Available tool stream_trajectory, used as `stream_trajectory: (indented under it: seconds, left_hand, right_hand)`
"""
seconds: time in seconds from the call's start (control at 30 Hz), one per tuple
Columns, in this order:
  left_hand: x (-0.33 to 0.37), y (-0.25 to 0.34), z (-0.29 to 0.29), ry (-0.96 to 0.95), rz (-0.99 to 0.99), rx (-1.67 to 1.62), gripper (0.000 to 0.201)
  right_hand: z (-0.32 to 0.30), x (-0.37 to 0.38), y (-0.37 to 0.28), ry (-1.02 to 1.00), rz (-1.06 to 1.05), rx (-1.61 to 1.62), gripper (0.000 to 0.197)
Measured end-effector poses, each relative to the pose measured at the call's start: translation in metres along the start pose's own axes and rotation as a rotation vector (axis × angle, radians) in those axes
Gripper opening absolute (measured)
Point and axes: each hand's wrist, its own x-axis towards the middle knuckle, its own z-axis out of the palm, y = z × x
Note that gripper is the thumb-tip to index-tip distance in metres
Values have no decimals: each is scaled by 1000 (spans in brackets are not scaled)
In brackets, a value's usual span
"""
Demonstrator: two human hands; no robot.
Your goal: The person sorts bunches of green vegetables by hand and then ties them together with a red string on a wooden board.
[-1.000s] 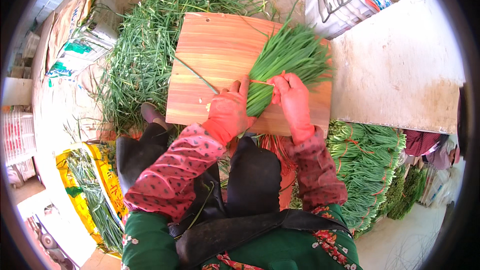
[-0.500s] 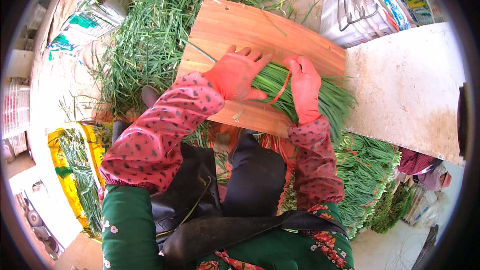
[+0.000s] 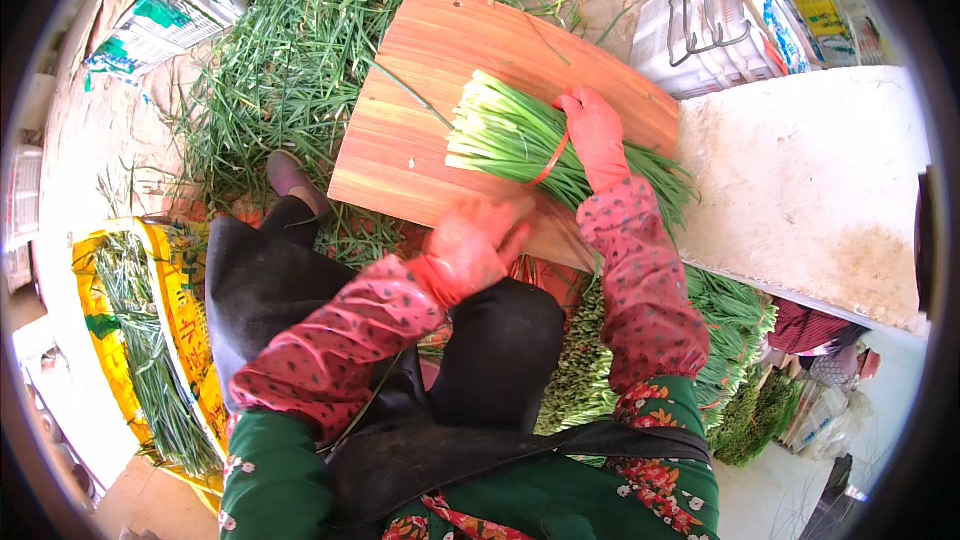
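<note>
A bundle of garlic chives lies on a wooden board, its pale cut ends pointing left and its green tips to the right. Around its middle runs a thin red tie. My right hand, in an orange-red glove, is closed with its fingertips pinching the upper end of that tie. Blurred by motion, my left hand is over the board's near edge, apart from the bundle. Its gloved fingers are stretched out and hold nothing I can see.
Loose green stalks heap beyond the board's left side. A yellow bag of greens stands at left. Tied bundles are stacked at lower right, beside a whitish slab. Metal hooks lie on a white sack.
My left hand has left the bundle and come back toward my lap, uncovering the cut ends. My right hand keeps its pinch on the tie. A foot at left shows more now.
</note>
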Motion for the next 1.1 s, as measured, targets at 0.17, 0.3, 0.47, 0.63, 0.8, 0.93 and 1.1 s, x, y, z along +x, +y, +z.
stream_trajectory:
  seconds: [0.17, 0.3, 0.47, 0.63, 0.8, 0.93, 1.1]
  left_hand:
    - [3, 18, 27, -190, -366, -319, 51]
    - [52, 20, 42, -271, -346, -184, 65]
    - [43, -2, 57, -382, -235, -59, 57]
    - [36, -9, 45, -458, -53, 116, 48]
    - [-13, -31, 37, 37, -553, -924, 39]
    - [4, -43, 19, 204, -1108, -1269, 32]
    - [46, -53, 3, 161, -999, -1076, 26]
  right_hand:
    - [5, 21, 14, -91, -140, -188, 25]
    - [4, 24, 23, -67, -168, -230, 25]
    - [8, 15, 12, -5, -150, -237, 25]
    - [11, -8, 10, 112, -48, -82, 27]
    - [-1, -9, 3, 109, -62, 150, 26]
    - [-23, -36, -10, 142, -95, 396, 26]
    - [-44, -83, -12, 221, -233, 275, 27]
